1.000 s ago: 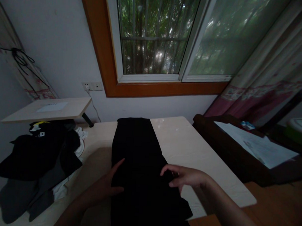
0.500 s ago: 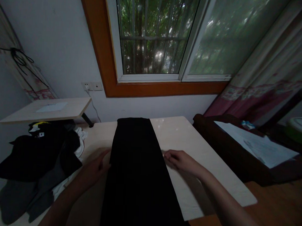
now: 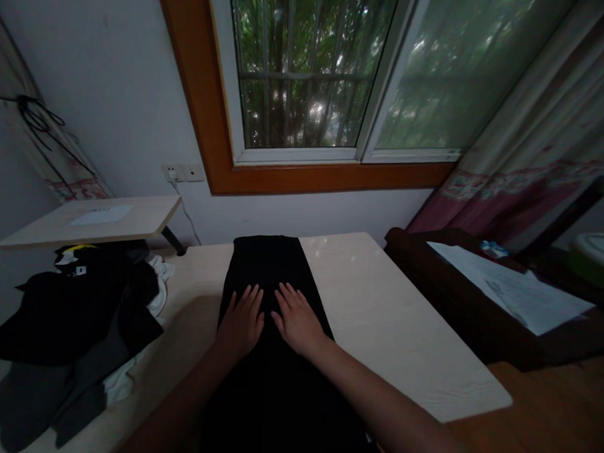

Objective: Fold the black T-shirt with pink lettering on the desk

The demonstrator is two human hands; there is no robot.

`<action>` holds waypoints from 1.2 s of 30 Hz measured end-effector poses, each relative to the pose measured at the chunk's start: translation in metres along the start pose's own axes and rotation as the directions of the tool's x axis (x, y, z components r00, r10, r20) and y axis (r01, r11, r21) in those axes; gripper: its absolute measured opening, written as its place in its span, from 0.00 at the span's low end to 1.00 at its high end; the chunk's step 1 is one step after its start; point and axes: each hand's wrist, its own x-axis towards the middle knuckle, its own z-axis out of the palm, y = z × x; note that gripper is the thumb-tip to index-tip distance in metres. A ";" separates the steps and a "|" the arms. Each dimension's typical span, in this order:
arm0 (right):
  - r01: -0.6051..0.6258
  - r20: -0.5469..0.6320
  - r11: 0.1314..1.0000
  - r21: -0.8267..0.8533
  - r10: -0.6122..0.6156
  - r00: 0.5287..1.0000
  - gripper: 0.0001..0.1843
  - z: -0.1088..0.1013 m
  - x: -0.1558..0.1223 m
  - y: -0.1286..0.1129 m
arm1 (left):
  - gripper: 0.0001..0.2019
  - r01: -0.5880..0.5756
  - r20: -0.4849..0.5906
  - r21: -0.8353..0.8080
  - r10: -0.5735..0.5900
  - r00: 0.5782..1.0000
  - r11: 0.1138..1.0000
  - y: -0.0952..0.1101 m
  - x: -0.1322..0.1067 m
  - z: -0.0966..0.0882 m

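Note:
A long black garment (image 3: 267, 265) lies folded lengthwise down the middle of a pale wooden table (image 3: 378, 310), reaching from the far edge to the near edge. My left hand (image 3: 241, 321) rests flat on it, fingers stretched out and pointing away from me. My right hand (image 3: 294, 320) lies flat beside it, a little to the right, fingers also spread on the cloth. Both palms press on the garment's middle part and hold nothing.
A heap of black, grey and white clothes (image 3: 72, 316) covers the table's left end. A small tilted board (image 3: 92, 219) stands behind it. A dark bench with sheets of paper (image 3: 514, 292) stands to the right. A window and a curtain are behind.
Both hands have come in from the garment's left and right edges to its middle, side by side, and now lie flat on the cloth. The garment lies straighter than before.

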 end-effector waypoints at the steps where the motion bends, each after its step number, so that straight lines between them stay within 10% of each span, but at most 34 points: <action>1: -0.012 -0.001 1.000 -0.011 0.012 1.000 0.30 -0.001 -0.001 0.007 | 0.27 0.008 -0.012 -0.011 -0.008 1.000 1.000 -0.005 -0.002 0.000; 16: -0.175 -0.099 0.984 -0.041 0.170 0.980 0.27 -0.013 -0.011 0.100 | 0.25 0.173 -0.071 0.176 -0.163 0.984 0.969 -0.085 -0.021 -0.019; 26: -0.101 -0.199 0.993 -0.068 0.086 0.976 0.25 -0.025 0.037 0.075 | 0.26 0.092 -0.195 0.122 -0.067 0.979 0.988 -0.070 0.025 -0.030; 36: 0.012 -0.033 0.998 -0.066 -0.014 0.999 0.29 0.018 0.093 0.034 | 0.27 0.081 -0.156 0.089 -0.066 0.986 0.993 -0.040 0.081 -0.001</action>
